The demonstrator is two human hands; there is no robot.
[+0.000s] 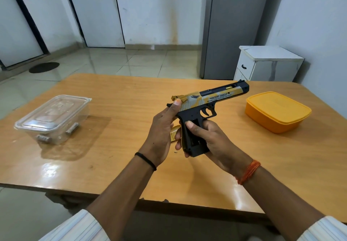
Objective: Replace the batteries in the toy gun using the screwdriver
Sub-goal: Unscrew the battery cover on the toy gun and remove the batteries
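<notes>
The toy gun (210, 100), black and yellow with "DESERT EAGLE" printed on its slide, is held above the wooden table (122, 113), barrel pointing up and right. My left hand (165, 128) grips the rear of the slide, thumb on the yellow hammer end. My right hand (208, 137) wraps round the black grip, thumb pressed at the open battery bay in the grip's side. A yellow piece (174, 133) lies on the table behind my hands, partly hidden. A tiny pale item (175, 152), perhaps a screw, lies on the table below them. No screwdriver shows.
A clear lidded plastic box (52, 118) with several batteries inside stands at the table's left. A yellow lidded box (277, 111) sits at the right. A white cabinet (266, 62) and a grey fridge (234, 27) stand beyond the table.
</notes>
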